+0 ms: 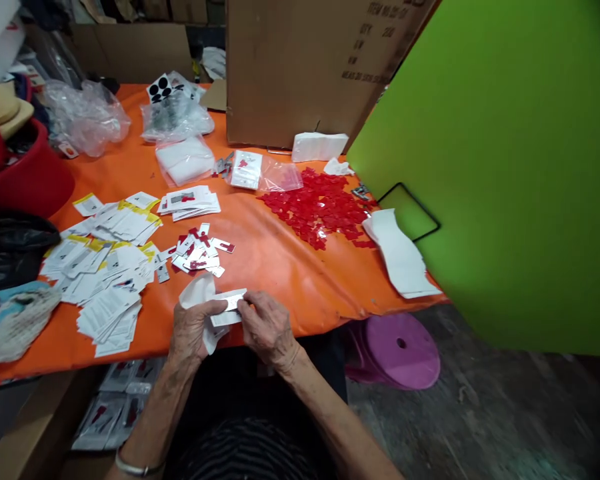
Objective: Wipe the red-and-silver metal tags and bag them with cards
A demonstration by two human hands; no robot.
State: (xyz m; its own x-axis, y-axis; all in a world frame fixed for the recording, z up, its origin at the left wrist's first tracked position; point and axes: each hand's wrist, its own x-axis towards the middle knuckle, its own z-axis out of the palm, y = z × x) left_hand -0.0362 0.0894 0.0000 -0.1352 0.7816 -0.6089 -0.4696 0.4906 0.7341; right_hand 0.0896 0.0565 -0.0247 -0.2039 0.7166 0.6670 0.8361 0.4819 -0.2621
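Observation:
My left hand [189,331] is closed around a crumpled sheet of thin white paper [198,291] and a narrow white strip [226,319], its thumb pressed on top. At the strip's right end, the fingertips of my right hand [271,331] pinch it beside a small shiny silver piece [234,301]; whether that piece is stuck to the strip I cannot tell. Just beyond my hands lies a small heap of white and red tags [199,252]. Printed white cards with yellow edges [125,223] spread over the table to the left.
A pile of red plastic pieces [320,208] covers the orange table [260,233] at right, near white paper strips [403,260]. Behind stands a large cardboard box [300,73]; a green panel [505,167] borders the right. A purple stool [403,350] is below.

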